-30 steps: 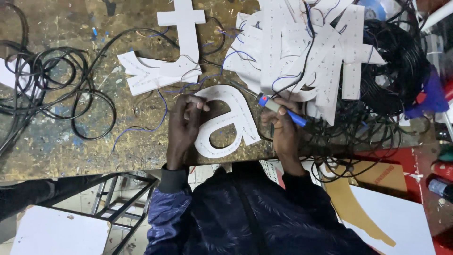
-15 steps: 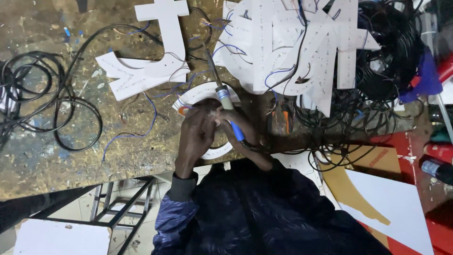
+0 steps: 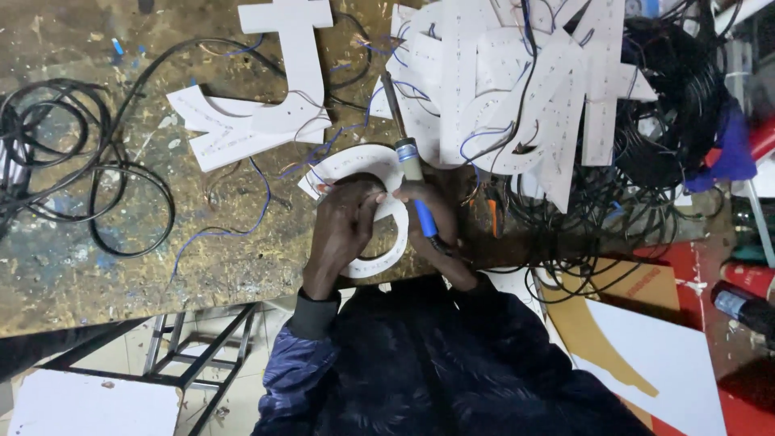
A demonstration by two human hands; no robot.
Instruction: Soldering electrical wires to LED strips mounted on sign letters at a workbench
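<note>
both hands have closed in over the white letter since a moment ago, hiding its middle; it lies at the bench edge. left of it, black cables coil. left hand presses flat on the letter, gripping nothing. right hand is closed around a soldering iron, tip up. a pile of white letters and tangled wires lies right
</note>
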